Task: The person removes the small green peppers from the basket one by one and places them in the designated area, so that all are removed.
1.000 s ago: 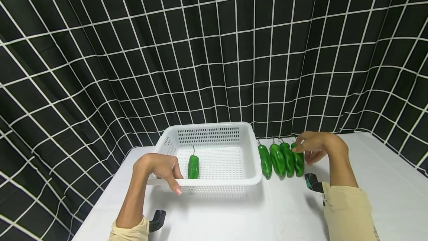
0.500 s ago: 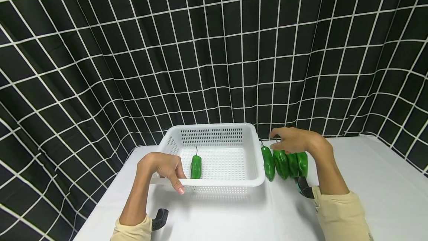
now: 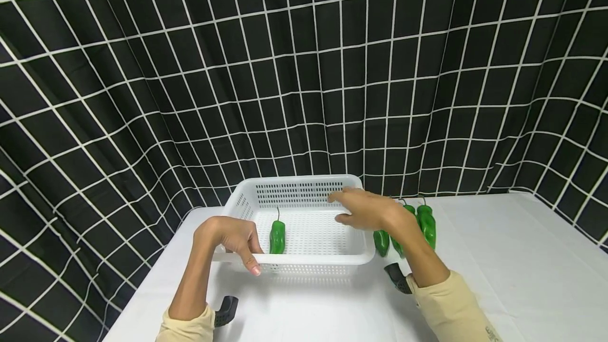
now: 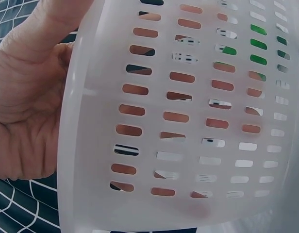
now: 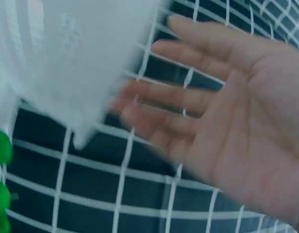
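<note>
A white perforated plastic basket [image 3: 304, 258] stands on the table, and one green pepper [image 3: 277, 237] lies inside it toward the left. My left hand [image 3: 235, 237] grips the basket's front left rim. Its thumb hangs outside the wall; the left wrist view shows its fingers through the slots. Over the basket's right end, my right hand [image 3: 363, 210] reaches in from the right with nothing in it. In the right wrist view its palm and spread fingers [image 5: 198, 63] are bare. Several more green peppers [image 3: 427, 223] lie right of the basket, partly hidden behind the right forearm.
A white cloth covers the table [image 3: 304, 305]. Behind and along both sides hangs a black curtain [image 3: 294, 67] with a white grid. Each wrist carries a black camera mount [image 3: 225, 311] near the sleeve.
My right hand has moved left from the rightmost peppers, across the row, to above the basket's right end. The left hand keeps its grip on the rim; the peppers look unmoved.
</note>
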Motion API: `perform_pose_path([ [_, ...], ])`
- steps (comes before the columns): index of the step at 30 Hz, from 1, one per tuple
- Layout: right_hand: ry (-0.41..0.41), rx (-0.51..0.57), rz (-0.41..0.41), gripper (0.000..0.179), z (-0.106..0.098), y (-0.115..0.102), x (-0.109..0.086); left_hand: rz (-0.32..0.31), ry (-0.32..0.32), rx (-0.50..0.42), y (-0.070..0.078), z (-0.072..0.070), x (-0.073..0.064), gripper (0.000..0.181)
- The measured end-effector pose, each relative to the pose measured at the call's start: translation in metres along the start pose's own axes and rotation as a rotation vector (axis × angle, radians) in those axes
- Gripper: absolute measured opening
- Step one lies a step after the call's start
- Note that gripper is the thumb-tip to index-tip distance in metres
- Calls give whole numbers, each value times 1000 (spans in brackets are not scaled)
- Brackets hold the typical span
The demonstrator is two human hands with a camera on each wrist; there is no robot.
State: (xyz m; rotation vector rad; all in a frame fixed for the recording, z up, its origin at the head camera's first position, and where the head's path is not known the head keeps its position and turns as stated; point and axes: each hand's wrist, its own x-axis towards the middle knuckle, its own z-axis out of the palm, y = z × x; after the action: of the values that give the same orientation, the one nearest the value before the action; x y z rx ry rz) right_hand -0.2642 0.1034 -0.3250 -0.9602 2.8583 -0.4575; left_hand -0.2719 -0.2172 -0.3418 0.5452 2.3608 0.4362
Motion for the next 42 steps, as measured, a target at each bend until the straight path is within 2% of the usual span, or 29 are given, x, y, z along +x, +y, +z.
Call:
perform_pose_path([
  [4, -57, 52, -147, 48, 26, -21, 20, -1, -1, 0, -1, 1, 0, 13],
  [7, -124, 93, -206, 57, 49, -36, 33, 9, -17, 3, -2, 2, 1, 8],
  [9, -164, 104, -217, 64, 62, -43, 40, 23, -25, 5, -1, 2, 2, 11],
  [14, -263, 115, -221, 77, 83, -48, 50, 47, -34, 23, 1, 1, 2, 36],
  [16, -309, 131, -208, 83, 86, -47, 51, 47, -33, 27, 2, 1, 3, 36],
  [19, -356, 157, -163, 87, 87, -46, 51, 41, -27, 11, 3, 1, 3, 27],
  [23, -357, 139, -102, 88, 86, -48, 48, 31, -30, -13, 4, 1, 4, 16],
  [30, -398, 164, -24, 89, 84, -49, 45, 31, -20, -3, 5, 0, 5, 11],
  [36, -431, 192, -32, 88, 85, -49, 47, 29, -26, 8, 3, -1, 5, 22],
  [42, -317, 88, -109, 79, 85, -49, 50, 37, -27, 0, 1, -1, 5, 21],
])
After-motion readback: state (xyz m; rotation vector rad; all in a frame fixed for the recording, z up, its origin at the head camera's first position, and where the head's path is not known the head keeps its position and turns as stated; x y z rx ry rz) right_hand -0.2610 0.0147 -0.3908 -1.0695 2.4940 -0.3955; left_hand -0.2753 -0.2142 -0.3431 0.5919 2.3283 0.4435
